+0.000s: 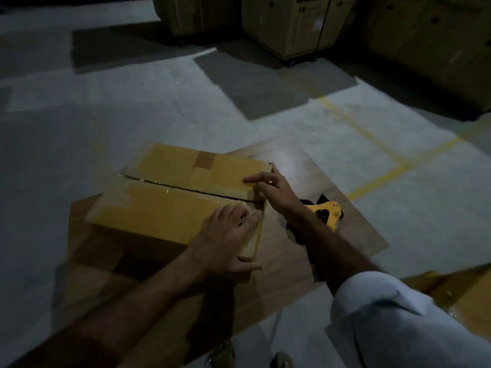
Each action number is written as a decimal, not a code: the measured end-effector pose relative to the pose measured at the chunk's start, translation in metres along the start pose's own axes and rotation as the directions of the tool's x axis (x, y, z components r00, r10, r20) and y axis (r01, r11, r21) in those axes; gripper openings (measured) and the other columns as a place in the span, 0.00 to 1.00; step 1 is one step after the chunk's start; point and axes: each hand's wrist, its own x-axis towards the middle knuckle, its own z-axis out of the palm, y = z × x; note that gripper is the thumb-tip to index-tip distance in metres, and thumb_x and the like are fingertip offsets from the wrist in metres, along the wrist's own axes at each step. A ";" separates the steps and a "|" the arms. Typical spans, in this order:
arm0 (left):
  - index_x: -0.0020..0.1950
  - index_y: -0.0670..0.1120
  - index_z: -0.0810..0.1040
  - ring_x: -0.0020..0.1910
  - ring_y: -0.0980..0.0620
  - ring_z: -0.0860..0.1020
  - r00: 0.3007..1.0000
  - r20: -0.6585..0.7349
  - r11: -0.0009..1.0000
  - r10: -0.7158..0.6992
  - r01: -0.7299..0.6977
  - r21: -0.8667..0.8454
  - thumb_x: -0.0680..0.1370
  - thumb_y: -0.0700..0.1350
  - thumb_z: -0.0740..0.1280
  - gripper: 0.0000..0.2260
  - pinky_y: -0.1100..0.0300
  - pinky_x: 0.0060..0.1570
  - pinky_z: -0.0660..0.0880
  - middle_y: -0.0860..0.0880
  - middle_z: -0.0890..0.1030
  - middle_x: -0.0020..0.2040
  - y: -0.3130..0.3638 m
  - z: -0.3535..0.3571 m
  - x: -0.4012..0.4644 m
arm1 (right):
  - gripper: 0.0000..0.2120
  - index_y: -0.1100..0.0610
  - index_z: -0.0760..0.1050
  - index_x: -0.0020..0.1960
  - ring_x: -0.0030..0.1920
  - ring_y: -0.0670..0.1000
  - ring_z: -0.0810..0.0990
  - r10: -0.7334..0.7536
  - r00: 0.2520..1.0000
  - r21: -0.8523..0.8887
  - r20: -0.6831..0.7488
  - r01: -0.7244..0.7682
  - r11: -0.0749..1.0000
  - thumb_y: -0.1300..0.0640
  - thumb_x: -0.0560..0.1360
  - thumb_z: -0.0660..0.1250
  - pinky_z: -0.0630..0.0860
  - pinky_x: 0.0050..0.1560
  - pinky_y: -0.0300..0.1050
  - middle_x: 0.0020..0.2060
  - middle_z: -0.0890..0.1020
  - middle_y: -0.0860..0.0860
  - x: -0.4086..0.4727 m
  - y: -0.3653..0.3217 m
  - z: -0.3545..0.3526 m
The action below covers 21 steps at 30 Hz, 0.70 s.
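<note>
A closed brown cardboard box (170, 197) lies on a flat cardboard sheet (313, 181) on the floor, its two top flaps meeting at a dark seam. My left hand (225, 237) lies flat over the box's near right corner, fingers spread on the top and the thumb down the side. My right hand (273, 189) presses with straight fingers on the far flap at the right end of the seam. Shiny clear tape shows under my left fingers. A yellow tape dispenser (326, 212) lies on the sheet just right of my right wrist.
Tall stacked cartons (300, 25) stand along the back, some on wheeled bases. Yellow lines (372, 134) mark the grey concrete floor. Another cardboard piece (457, 290) lies at the right edge beside my white-clad knee (393, 322).
</note>
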 end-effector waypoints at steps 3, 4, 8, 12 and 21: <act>0.80 0.48 0.60 0.77 0.39 0.56 0.985 -0.032 0.985 -0.170 0.168 -0.047 0.70 0.77 0.64 0.48 0.40 0.80 0.54 0.44 0.57 0.77 0.027 0.009 0.013 | 0.17 0.59 0.86 0.55 0.60 0.41 0.78 0.004 0.999 0.015 0.041 -0.004 1.000 0.68 0.82 0.58 0.80 0.54 0.36 0.62 0.72 0.44 -0.003 -0.007 0.002; 0.79 0.47 0.60 0.80 0.39 0.50 0.976 -0.040 0.976 -0.213 0.211 -0.061 0.70 0.76 0.65 0.48 0.42 0.81 0.45 0.44 0.53 0.79 0.035 0.011 0.019 | 0.17 0.58 0.85 0.57 0.58 0.35 0.78 0.021 0.998 0.012 0.055 -0.021 1.000 0.67 0.83 0.58 0.78 0.53 0.32 0.59 0.73 0.38 -0.006 -0.009 0.003; 0.83 0.42 0.44 0.83 0.40 0.37 0.942 -0.010 0.938 -0.337 0.334 -0.091 0.75 0.75 0.59 0.51 0.42 0.81 0.39 0.40 0.39 0.84 0.052 0.016 0.042 | 0.19 0.58 0.78 0.70 0.58 0.28 0.78 0.055 0.998 0.070 0.044 -0.057 0.996 0.66 0.84 0.57 0.76 0.58 0.30 0.54 0.81 0.29 -0.024 -0.006 0.005; 0.84 0.43 0.37 0.82 0.44 0.33 0.943 0.018 0.933 -0.334 0.333 -0.135 0.77 0.74 0.56 0.51 0.43 0.81 0.41 0.41 0.35 0.83 0.050 0.020 0.048 | 0.16 0.56 0.76 0.72 0.66 0.45 0.80 0.036 0.997 0.127 -0.072 -0.027 0.991 0.59 0.87 0.59 0.76 0.70 0.50 0.65 0.81 0.50 -0.041 0.003 0.005; 0.84 0.50 0.52 0.83 0.47 0.35 0.962 -0.030 0.943 -0.271 0.259 -0.208 0.71 0.77 0.55 0.49 0.40 0.80 0.41 0.44 0.40 0.85 0.034 0.023 0.073 | 0.20 0.49 0.73 0.75 0.65 0.40 0.78 0.026 0.971 0.002 -0.238 -0.026 1.000 0.46 0.84 0.65 0.78 0.61 0.40 0.66 0.79 0.48 -0.063 0.031 -0.020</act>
